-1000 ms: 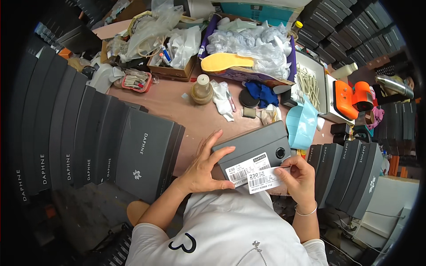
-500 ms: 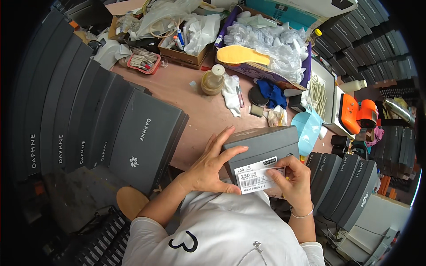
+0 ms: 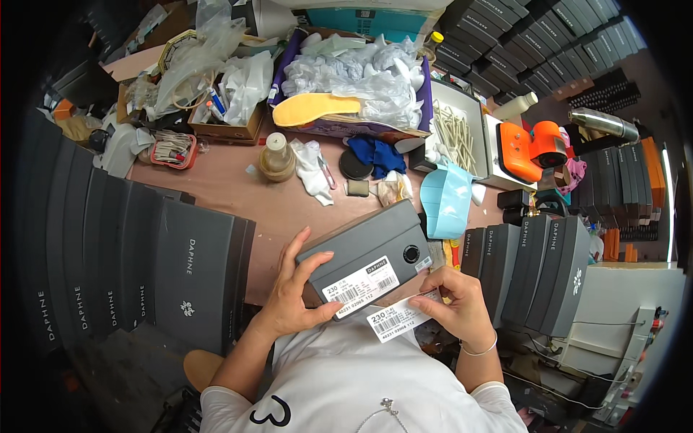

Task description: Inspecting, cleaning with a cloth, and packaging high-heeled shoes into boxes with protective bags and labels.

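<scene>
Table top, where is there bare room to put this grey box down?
Bare table lies between the glue bottle, the grey box and the row of boxes on the left. The back, around the insole and plastic bags, is crowded.

Shoe packing workbench, likely in a small factory or stockroom. Rows of identical dark grey shoe boxes (image 3: 130, 267) flank the cluttered brown table (image 3: 231, 195); more stacked at the back (image 3: 534, 29). Yellow insole (image 3: 314, 108), stuffing paper (image 3: 361, 72), orange label printer (image 3: 530, 148), barcode labels (image 3: 361, 280).
</scene>
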